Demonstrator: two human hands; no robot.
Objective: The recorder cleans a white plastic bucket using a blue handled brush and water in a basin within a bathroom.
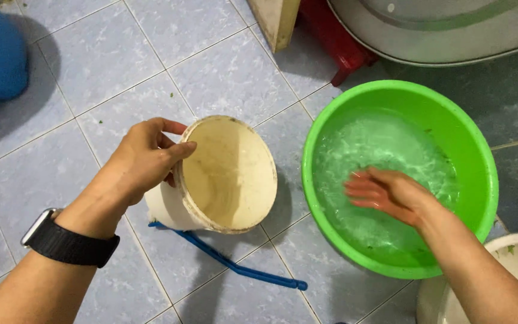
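Your left hand (145, 159) clamps the rim of a cream plastic bucket (226, 174), tipped on its side on the blue tiled floor (91, 78), mouth toward you, stained inside, its blue handle (235, 264) trailing. Your right hand (391, 195), fingers spread, holding nothing, swirls water in the green basin (481, 150) beside it. This looks like rinsing; next calls for a firm two-handed grip.
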